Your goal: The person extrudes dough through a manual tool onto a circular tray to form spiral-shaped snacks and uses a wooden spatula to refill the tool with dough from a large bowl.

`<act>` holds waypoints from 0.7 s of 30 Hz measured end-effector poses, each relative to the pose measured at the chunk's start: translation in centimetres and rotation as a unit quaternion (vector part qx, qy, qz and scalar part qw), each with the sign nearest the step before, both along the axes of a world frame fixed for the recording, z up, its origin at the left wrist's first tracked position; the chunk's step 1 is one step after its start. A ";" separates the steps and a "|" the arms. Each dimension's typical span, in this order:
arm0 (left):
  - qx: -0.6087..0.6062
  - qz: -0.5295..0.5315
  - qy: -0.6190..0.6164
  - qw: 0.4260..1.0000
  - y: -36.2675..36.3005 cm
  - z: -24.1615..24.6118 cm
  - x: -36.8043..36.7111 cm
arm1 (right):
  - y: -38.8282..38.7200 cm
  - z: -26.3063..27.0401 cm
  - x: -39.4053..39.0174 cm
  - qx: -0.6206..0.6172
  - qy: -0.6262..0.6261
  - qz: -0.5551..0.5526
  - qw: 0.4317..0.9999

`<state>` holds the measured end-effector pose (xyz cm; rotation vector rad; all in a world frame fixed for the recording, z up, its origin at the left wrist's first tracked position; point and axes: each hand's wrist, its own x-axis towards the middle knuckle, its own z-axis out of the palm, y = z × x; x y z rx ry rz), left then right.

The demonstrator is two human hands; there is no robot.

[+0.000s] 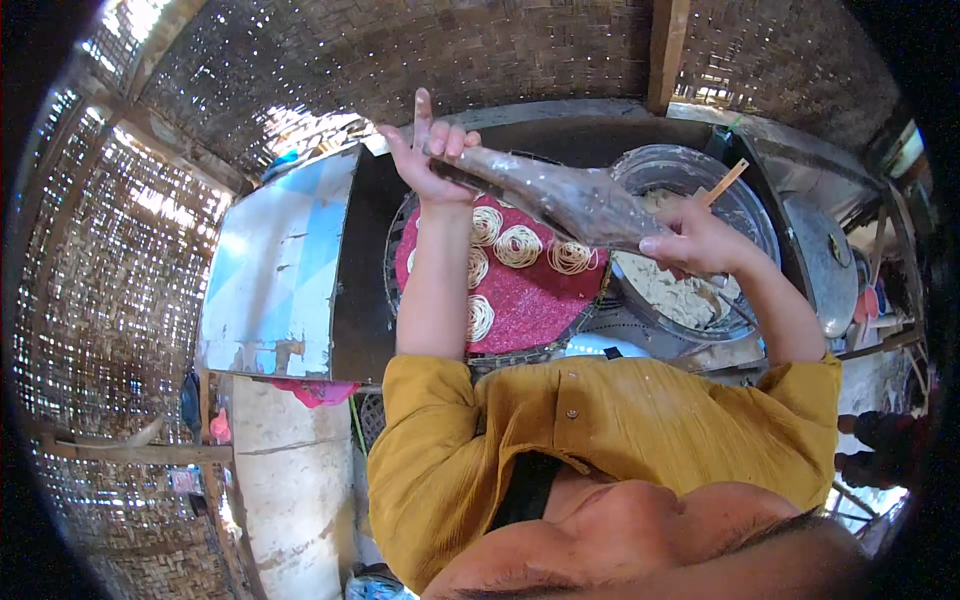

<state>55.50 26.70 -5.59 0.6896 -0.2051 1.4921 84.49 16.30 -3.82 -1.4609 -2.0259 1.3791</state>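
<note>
A clear plastic bag point(555, 191), smeared with a pale substance, stretches between my two hands. My left hand point(442, 161) holds its upper left end with some fingers curled over it, while two digits stick out. My right hand point(694, 238) grips the other end above a large round basin point(769, 225). Inside the basin lies pale, lumpy dough point(667, 296); a wooden stick point(727, 181) rises behind my right hand. Under the bag and my left forearm is a round woven tray with a magenta sheet point(525, 319), bearing several coiled nests of thin dough strands point(517, 247).
A blue and white worn panel point(277, 262) stands left of the tray. At the right is a round metal lid or vessel point(821, 262). Woven bamboo walls point(487, 60) with a wooden post point(667, 52) enclose the work area.
</note>
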 end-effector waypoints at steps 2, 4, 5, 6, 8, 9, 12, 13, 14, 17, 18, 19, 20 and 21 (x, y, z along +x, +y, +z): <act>-0.019 -0.006 0.016 1.000 -0.5 -0.6 0.9 | -0.6 -0.1 0.5 -0.020 0.020 0.009 1.000; -0.060 -0.015 0.013 0.998 -1.0 -1.7 1.9 | -1.1 -0.5 1.5 -0.018 0.009 -0.002 1.000; -0.060 -0.014 0.012 0.998 -1.1 -2.0 2.5 | -1.3 -0.7 2.2 -0.016 -0.001 -0.013 1.000; -0.062 -0.025 0.010 0.998 -1.1 -2.4 3.1 | -1.4 -0.8 2.6 -0.017 -0.001 -0.012 1.000; 0.001 -0.133 -0.031 0.991 -0.4 -3.2 3.1 | -1.7 -0.9 3.1 -0.048 0.038 -0.011 0.998; -0.001 -0.134 -0.032 0.991 -0.7 -3.3 3.5 | -1.7 -1.0 3.2 -0.050 0.037 -0.012 0.998; -0.037 -0.273 0.068 0.959 0.0 -5.5 3.9 | -1.8 -1.5 3.1 -0.033 0.076 -0.014 0.996; -0.185 -0.248 0.209 0.928 -0.2 -6.1 4.9 | -1.8 -1.9 3.2 -0.037 0.075 -0.012 0.996; -0.325 -0.211 0.342 0.856 -0.6 -6.9 6.2 | -1.8 -2.2 3.4 -0.041 0.074 -0.009 0.996; -0.106 0.037 0.598 0.794 -3.7 -8.4 9.0 | -1.9 -2.0 3.2 -0.048 0.078 -0.010 0.996; -0.107 0.011 0.599 0.793 -3.5 -9.0 9.0 | -1.9 -1.9 3.1 -0.048 0.079 -0.009 0.996; -0.106 -0.014 0.601 0.792 -3.3 -9.9 9.0 | -2.0 -1.9 3.1 -0.030 0.087 -0.013 0.996; -0.106 -0.040 0.603 0.790 -3.0 -10.7 9.0 | -2.0 -1.8 3.1 -0.013 0.095 -0.016 0.995; -0.105 -0.066 0.603 0.788 -2.8 -11.3 8.9 | -1.9 -2.0 3.3 -0.012 0.095 -0.016 0.995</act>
